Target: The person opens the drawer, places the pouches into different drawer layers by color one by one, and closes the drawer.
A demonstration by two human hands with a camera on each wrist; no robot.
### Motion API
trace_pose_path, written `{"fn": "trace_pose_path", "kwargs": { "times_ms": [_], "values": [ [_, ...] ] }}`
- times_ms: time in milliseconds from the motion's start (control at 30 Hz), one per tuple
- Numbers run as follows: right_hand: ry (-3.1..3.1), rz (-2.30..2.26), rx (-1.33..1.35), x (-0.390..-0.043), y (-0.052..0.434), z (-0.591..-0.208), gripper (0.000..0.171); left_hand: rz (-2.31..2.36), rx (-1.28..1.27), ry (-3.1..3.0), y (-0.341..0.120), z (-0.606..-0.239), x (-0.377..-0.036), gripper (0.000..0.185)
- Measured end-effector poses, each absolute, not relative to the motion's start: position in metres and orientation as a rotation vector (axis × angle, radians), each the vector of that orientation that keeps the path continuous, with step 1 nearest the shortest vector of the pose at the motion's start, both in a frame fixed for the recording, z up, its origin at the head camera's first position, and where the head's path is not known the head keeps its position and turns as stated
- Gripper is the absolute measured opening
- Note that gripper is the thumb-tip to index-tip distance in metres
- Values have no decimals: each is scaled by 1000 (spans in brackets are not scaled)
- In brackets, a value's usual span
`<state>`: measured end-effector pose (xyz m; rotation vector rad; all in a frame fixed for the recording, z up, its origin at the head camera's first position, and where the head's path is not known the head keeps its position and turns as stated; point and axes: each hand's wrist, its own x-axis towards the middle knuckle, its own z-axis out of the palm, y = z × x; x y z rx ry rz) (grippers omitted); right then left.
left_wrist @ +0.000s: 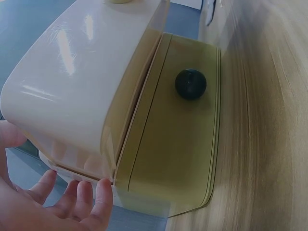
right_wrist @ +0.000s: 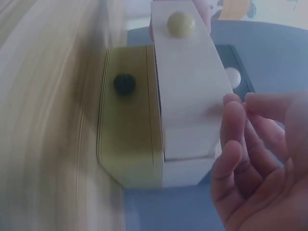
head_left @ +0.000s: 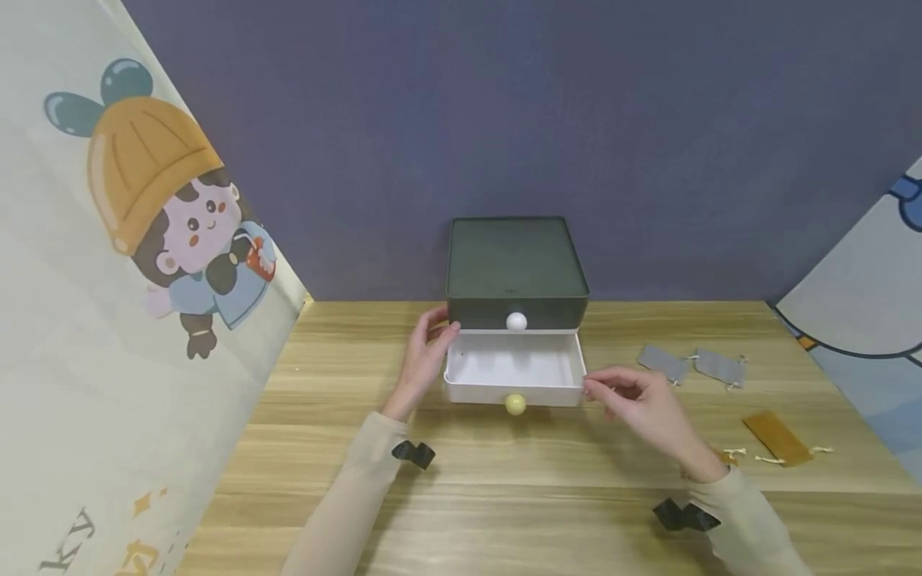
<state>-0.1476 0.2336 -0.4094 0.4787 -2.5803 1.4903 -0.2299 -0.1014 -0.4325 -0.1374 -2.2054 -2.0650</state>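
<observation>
A small desktop drawer unit (head_left: pixel 517 260) has a dark green top tier with a white knob. Its white drawer (head_left: pixel 513 395), with a yellow knob (head_left: pixel 515 404), is pulled out, and the inside shows a bare white bottom. Below it, the yellow-green bottom drawer (left_wrist: pixel 178 139) with a dark knob (left_wrist: pixel 190 84) is closed. My left hand (head_left: pixel 423 356) rests along the unit's left side, fingertips (left_wrist: pixel 103 187) touching the side wall. At the drawer's front right corner, my right hand (head_left: pixel 641 404) pinches the rim between thumb and forefinger (right_wrist: pixel 234 110).
Two grey drawstring pouches (head_left: pixel 720 367) lie on the wooden table (head_left: pixel 504 512) to the right. Nearer is a mustard pouch (head_left: pixel 778 438), with another partly hidden by my right wrist. A dark blue panel (head_left: pixel 519 120) stands behind the unit.
</observation>
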Motion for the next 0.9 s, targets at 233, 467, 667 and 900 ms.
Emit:
{"fn": "trace_pose_path", "kwargs": {
  "times_ms": [233,467,667,900],
  "values": [
    [-2640,1360,374,-153,254,-413,18,-2051,-144,-2206,-101,-431,-229,52],
    [-2770,1095,142,-155,273,-422,29,-2046,-149,-2213,-103,-430,-227,53],
    [-2783,971,141,-154,278,-428,36,-2055,-152,-2199,-110,-428,-226,53],
    [-2926,925,58,-148,288,-436,49,-2055,-141,-2210,-117,-427,-223,53]
  ]
}}
